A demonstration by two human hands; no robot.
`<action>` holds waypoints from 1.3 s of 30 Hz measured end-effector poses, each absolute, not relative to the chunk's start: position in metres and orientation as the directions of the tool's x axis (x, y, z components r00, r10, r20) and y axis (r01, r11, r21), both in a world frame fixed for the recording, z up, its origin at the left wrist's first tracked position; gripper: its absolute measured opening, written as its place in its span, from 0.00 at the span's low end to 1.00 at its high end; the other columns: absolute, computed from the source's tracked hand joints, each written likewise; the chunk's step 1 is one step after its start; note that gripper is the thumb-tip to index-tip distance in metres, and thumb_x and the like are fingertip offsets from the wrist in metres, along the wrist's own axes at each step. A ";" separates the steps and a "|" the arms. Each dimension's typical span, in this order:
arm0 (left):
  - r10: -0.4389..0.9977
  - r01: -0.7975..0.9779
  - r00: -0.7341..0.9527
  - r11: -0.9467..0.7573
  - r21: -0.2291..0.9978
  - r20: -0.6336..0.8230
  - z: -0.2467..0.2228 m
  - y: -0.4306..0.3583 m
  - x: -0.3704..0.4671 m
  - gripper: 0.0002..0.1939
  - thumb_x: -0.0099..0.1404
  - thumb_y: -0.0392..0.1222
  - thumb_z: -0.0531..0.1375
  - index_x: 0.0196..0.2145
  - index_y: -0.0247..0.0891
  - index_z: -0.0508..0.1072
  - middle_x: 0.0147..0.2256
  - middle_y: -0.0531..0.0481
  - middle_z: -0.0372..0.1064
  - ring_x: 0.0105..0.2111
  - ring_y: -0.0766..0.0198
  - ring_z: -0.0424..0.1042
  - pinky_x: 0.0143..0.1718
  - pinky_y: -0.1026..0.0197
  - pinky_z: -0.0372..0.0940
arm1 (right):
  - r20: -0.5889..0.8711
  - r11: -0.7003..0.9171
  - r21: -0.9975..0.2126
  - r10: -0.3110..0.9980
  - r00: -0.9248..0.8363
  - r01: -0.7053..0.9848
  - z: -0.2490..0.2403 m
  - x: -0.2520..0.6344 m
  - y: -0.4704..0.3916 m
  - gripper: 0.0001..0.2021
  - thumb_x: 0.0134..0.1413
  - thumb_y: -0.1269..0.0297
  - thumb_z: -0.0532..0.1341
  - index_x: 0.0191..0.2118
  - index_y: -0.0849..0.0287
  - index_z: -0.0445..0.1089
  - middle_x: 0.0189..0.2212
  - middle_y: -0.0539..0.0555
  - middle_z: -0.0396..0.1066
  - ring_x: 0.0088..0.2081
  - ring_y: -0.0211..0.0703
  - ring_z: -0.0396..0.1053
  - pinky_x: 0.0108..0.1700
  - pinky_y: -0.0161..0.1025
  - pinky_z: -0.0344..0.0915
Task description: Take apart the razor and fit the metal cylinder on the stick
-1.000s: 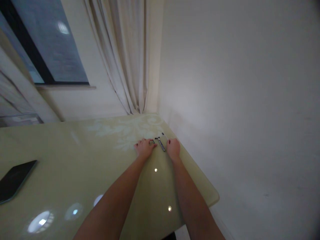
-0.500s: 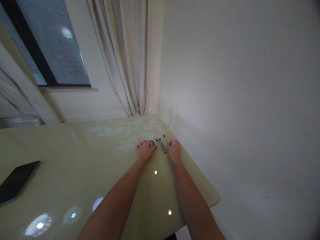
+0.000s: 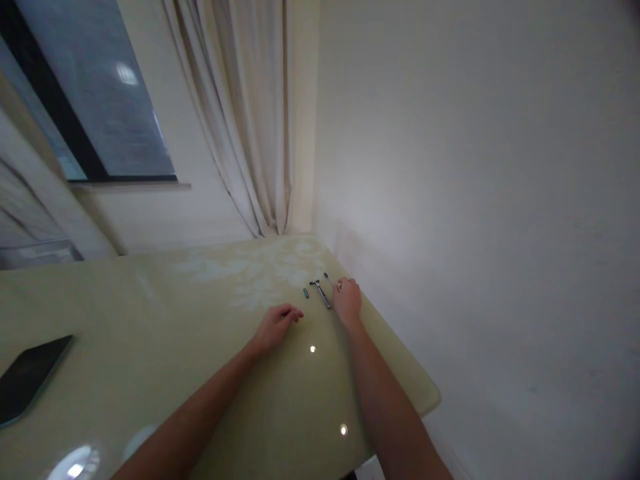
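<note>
A razor point(image 3: 321, 294) lies on the pale green table point(image 3: 200, 347), its head toward the far side. Left of it rests a small dark cartridge-like piece point(image 3: 306, 293). My left hand point(image 3: 275, 325) is nearer to me than that piece, touching neither it nor the razor, with its fingers partly bent and apart. To the razor's right, my right hand point(image 3: 347, 300) is closed on a thin toothbrush-like stick point(image 3: 328, 277), whose dark tip points away from me. The rest of the stick is hidden by the hand.
A dark tablet-like object point(image 3: 33, 377) lies at the table's left. The wall point(image 3: 475, 200) runs along the right edge. Behind the table hang curtains point(image 3: 250, 120) beside a window point(image 3: 100, 87). A white object point(image 3: 370, 469) shows at the bottom edge.
My left hand has let go of the small dark piece and drawn back toward me and to the left. My right hand has hardly moved. The view has shifted slightly.
</note>
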State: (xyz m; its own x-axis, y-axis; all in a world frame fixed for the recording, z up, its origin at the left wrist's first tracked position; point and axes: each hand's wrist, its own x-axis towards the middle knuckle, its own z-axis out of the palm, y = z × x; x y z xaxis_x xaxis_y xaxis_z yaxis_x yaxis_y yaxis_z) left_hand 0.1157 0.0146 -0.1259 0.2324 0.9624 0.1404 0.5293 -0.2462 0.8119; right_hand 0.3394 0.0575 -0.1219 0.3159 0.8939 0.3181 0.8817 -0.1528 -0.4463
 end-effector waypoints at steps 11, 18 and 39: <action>0.980 0.276 -0.151 -0.085 0.957 0.130 -0.141 -0.049 -0.002 0.28 0.56 0.71 0.66 0.30 0.39 0.81 0.25 0.48 0.75 0.27 0.59 0.73 0.30 0.60 0.68 | 0.359 -0.094 -0.349 0.905 0.226 0.932 -0.112 0.323 0.051 0.22 0.79 0.61 0.49 0.42 0.62 0.80 0.40 0.63 0.81 0.41 0.47 0.76 0.43 0.39 0.60; 0.900 0.052 -0.430 -0.053 0.997 0.070 -0.143 -0.029 -0.021 0.31 0.47 0.69 0.71 0.35 0.37 0.81 0.33 0.45 0.81 0.32 0.55 0.80 0.39 0.52 0.78 | 0.316 -0.060 -0.254 0.938 0.141 0.965 -0.121 0.312 0.048 0.11 0.71 0.62 0.60 0.50 0.61 0.78 0.49 0.65 0.78 0.52 0.55 0.73 0.51 0.41 0.63; 0.967 0.280 -0.179 -0.124 0.952 0.179 -0.131 -0.041 0.008 0.32 0.57 0.62 0.67 0.49 0.33 0.81 0.37 0.41 0.84 0.37 0.49 0.82 0.41 0.52 0.75 | 0.137 0.220 -0.797 0.973 -0.185 0.563 -0.092 0.144 0.033 0.08 0.54 0.64 0.73 0.39 0.58 0.80 0.36 0.53 0.83 0.36 0.41 0.79 0.38 0.33 0.69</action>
State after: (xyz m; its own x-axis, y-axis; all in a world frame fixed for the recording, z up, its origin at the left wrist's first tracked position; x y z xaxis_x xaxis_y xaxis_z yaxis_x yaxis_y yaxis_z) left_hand 0.0079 -0.0409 -0.1309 -0.1794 0.9674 0.1785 0.2803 -0.1237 0.9519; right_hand 0.1440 0.0332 -0.0915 -0.1853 0.9730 0.1375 0.5633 0.2198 -0.7965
